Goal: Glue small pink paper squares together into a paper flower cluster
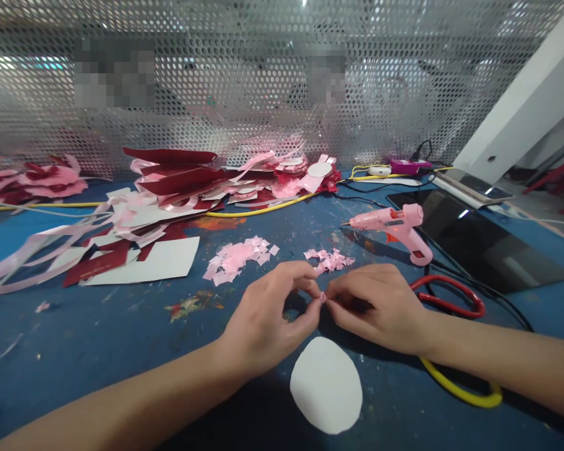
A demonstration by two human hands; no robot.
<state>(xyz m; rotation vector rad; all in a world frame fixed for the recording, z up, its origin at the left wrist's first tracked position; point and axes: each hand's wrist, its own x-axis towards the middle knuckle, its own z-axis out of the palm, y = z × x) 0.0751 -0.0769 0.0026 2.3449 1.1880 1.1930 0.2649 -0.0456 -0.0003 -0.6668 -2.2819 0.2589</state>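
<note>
My left hand (pixel 275 313) and my right hand (pixel 380 307) meet in the middle above the table. Both are closed, and between their fingertips they pinch a tiny crumpled pink ribbon piece (pixel 323 297). Just below them a white round paper disc (pixel 326 385) lies flat. Beyond my hands are a small heap of folded pink bits (pixel 333 260) and, to its left, a pile of flat pink ribbon squares (pixel 235 257). A pink glue gun (pixel 390 222) rests on its side behind my right hand.
My right forearm partly covers a tool with a red handle (pixel 479 307) and a yellow handle (pixel 491 399). A dark glossy panel (pixel 479 241) lies at right. Ribbons, white card (pixel 169 266) and dark red paper (pixel 178 181) pile up before the perforated metal screen (pixel 244 88).
</note>
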